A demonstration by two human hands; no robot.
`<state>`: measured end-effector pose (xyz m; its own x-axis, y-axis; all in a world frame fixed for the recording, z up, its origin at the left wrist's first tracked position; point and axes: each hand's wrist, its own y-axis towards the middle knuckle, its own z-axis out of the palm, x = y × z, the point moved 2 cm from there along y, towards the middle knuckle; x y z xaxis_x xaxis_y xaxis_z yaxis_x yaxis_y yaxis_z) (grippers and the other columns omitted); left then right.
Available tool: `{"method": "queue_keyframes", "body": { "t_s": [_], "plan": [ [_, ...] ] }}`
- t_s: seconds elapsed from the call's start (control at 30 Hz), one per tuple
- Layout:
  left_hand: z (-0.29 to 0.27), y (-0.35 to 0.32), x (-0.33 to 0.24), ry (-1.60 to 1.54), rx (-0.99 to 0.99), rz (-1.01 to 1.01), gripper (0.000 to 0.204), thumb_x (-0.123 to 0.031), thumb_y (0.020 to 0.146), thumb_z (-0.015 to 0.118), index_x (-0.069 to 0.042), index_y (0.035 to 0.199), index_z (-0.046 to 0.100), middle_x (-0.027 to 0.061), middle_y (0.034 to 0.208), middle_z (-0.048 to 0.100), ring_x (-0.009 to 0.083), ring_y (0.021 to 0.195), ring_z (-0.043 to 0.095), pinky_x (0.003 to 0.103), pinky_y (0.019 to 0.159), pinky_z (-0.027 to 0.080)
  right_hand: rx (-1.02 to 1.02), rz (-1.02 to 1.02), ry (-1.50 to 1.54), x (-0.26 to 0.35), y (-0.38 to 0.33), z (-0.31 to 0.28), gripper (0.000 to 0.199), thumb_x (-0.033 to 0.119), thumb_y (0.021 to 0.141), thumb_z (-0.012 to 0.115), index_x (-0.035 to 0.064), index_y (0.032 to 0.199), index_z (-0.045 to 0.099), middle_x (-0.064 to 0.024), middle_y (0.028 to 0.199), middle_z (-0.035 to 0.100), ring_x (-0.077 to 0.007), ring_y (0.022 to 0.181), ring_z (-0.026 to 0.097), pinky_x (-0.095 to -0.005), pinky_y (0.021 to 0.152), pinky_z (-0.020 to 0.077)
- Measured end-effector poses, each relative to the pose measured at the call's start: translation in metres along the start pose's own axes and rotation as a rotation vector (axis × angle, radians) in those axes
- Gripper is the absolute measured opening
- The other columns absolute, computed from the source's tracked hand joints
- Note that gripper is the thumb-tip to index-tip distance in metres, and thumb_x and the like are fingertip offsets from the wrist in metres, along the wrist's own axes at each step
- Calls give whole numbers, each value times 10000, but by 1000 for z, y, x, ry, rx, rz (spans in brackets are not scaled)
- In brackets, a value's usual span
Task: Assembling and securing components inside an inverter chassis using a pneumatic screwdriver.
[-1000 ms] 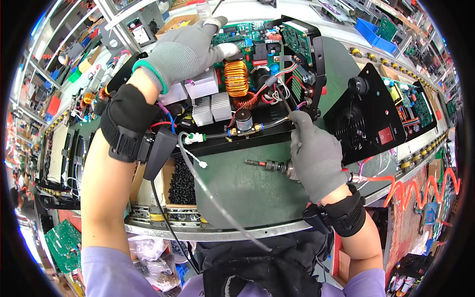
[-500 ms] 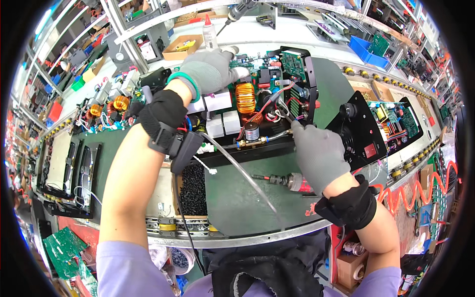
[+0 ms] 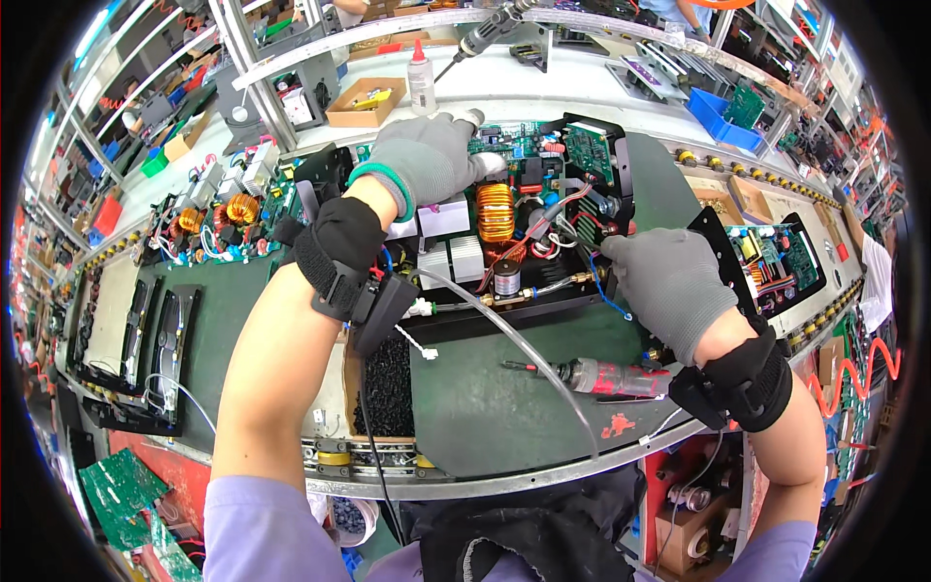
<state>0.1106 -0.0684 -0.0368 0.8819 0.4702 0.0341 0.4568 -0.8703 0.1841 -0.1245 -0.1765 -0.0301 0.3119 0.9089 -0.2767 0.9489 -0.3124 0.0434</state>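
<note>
An open black chassis (image 3: 543, 303) stands before me, full of circuit boards, white-grey heat sinks and a copper-wound coil (image 3: 496, 213). My left hand (image 3: 427, 155), in a grey glove, lies across the chassis's far left part. Its thumb and fingers are apart over the green board (image 3: 519, 139). My right hand (image 3: 669, 281), also gloved, is at the right end with its fingertips pressed together by the wires (image 3: 558, 228). What they pinch is hidden. A thin blue wire (image 3: 611, 303) hangs beside those fingertips. A clear tube (image 3: 524, 339) droops across the chassis's front.
A red and grey power screwdriver (image 3: 611, 376) lies on the green mat (image 3: 504, 427). Black screws (image 3: 390, 388) fill a tray to its left. More open units (image 3: 228, 209) stand at left and another board unit (image 3: 781, 257) at right. A glue bottle (image 3: 421, 82) stands behind.
My right hand has moved rightward, and the blue wire shows beside its fingertips. The black panel with the red switch is now mostly hidden behind that hand. My left hand stays on the chassis.
</note>
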Motion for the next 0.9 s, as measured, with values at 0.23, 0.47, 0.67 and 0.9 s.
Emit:
{"method": "queue_keyframes", "body": {
  "t_s": [0.23,0.47,0.67,0.9],
  "plan": [
    [-2,0,-2,3,2,-2,592,-537,930,527,-61,1283,515,200,1145,635,375,1020,631,456,875,490,-32,-47,17,-6,4,6,203,147,855,555,142,988,708,-143,726,650,-332,724,663,-452,652,504],
    [-1,0,-1,-23,-17,15,589,-538,927,531,-61,1273,522,203,1136,638,374,1018,633,461,865,494,97,-67,70,-6,9,4,140,105,824,584,85,888,707,-159,819,690,-337,820,689,-423,737,547],
    [1,-3,-4,29,-60,12,525,-497,915,555,-55,1196,590,183,1059,677,341,979,661,434,852,510,167,-27,119,-3,7,10,160,121,835,580,79,922,708,-158,845,692,-334,826,692,-426,736,550],
    [-4,-2,-5,34,-30,-5,550,-526,924,534,-63,1220,563,189,1077,667,355,985,654,446,845,510,194,78,93,25,-20,40,336,135,860,569,54,1184,602,-117,825,696,-293,793,703,-418,663,553]
  ]
}}
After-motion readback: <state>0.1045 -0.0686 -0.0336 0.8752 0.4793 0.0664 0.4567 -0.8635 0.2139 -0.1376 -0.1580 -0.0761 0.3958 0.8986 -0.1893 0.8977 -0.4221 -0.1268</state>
